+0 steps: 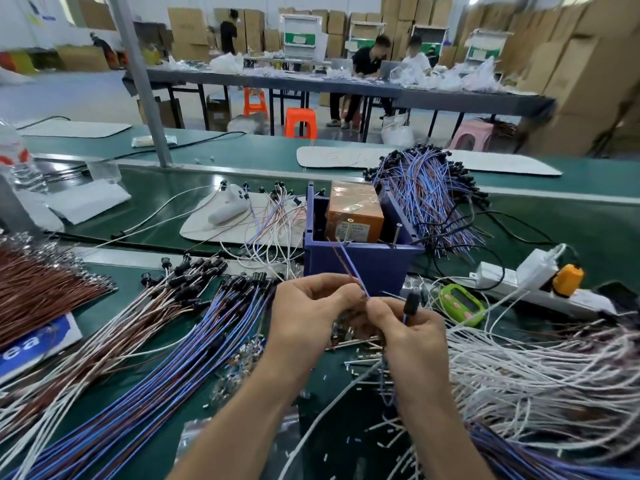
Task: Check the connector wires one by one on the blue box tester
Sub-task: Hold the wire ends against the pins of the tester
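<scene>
Blue-and-brown connector wire (351,268) slants from blue box tester (360,265) rim down to my hands, mid-table (166,209). Left hand (304,306) fingers curled, pinching wire. Right hand (412,330) fingers pinch same wire near black connector (411,303). Wire bundles (194,358) around.
</scene>
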Demonstrator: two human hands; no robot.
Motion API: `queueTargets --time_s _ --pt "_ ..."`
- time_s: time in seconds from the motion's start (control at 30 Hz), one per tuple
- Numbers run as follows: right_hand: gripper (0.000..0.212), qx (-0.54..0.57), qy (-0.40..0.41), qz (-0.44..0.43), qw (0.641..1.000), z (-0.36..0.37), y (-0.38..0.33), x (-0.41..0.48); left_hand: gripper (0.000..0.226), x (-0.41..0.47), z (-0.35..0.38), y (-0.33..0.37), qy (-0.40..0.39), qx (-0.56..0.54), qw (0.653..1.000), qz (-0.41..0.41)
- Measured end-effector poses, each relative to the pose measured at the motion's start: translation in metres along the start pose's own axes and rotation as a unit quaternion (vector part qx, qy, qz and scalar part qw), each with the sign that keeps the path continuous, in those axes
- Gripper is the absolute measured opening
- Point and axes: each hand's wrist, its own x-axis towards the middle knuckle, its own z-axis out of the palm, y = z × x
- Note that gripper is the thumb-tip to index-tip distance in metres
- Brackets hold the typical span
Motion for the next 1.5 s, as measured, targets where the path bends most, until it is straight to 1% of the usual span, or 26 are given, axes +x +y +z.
queueTargets --time_s 0.07,0.13,0.2,0.27,0.33,0.43,0.67,0.87,1.03,1.37,1.5 --pt "0.029 0.014 0.029 -0.005 0.999 0.001 0.002 0.001 0.018 0.002 0.005 -0.005 0.026 -0.014 1.0 0.001" --pt "0.029 0.024 0.083 -0.008 0.996 0.002 0.005 0.003 0.015 0.007 0.008 -0.012 0.072 -0.057 0.996 0.001" --pt "0.03 0.042 0.141 -0.01 0.989 0.001 0.007 0.006 0.011 0.013 0.011 -0.016 0.088 -0.094 0.992 0.003" --pt "0.03 0.062 0.176 0.001 0.982 0.0 0.008 0.009 0.012 0.019 0.014 -0.018 0.089 -0.084 0.992 0.01" --pt "0.033 0.074 0.19 0.022 0.979 -0.001 0.009 0.011 0.016 0.025 0.015 -0.02 0.108 -0.051 0.993 0.013" --pt "0.036 0.072 0.196 0.048 0.977 0.0 0.012 0.012 0.028 0.03 0.015 -0.024 0.128 0.003 0.992 0.011" --pt "0.034 0.064 0.196 0.056 0.977 -0.001 0.011 0.012 0.029 0.031 0.011 -0.029 0.112 0.034 0.993 0.03" --pt "0.035 0.066 0.191 0.054 0.978 -0.003 0.012 0.012 0.03 0.028 0.01 -0.035 0.126 0.022 0.99 0.053" --pt "0.037 0.059 0.183 0.06 0.979 -0.004 0.013 0.012 0.029 0.026 0.008 -0.038 0.123 0.022 0.99 0.067" --pt "0.034 0.081 0.18 0.072 0.978 -0.007 0.015 0.013 0.027 0.025 0.009 -0.041 0.113 0.038 0.991 0.064" --pt "0.034 0.066 0.179 0.079 0.979 -0.006 0.016 0.013 0.028 0.025 0.009 -0.041 0.108 0.044 0.991 0.063"
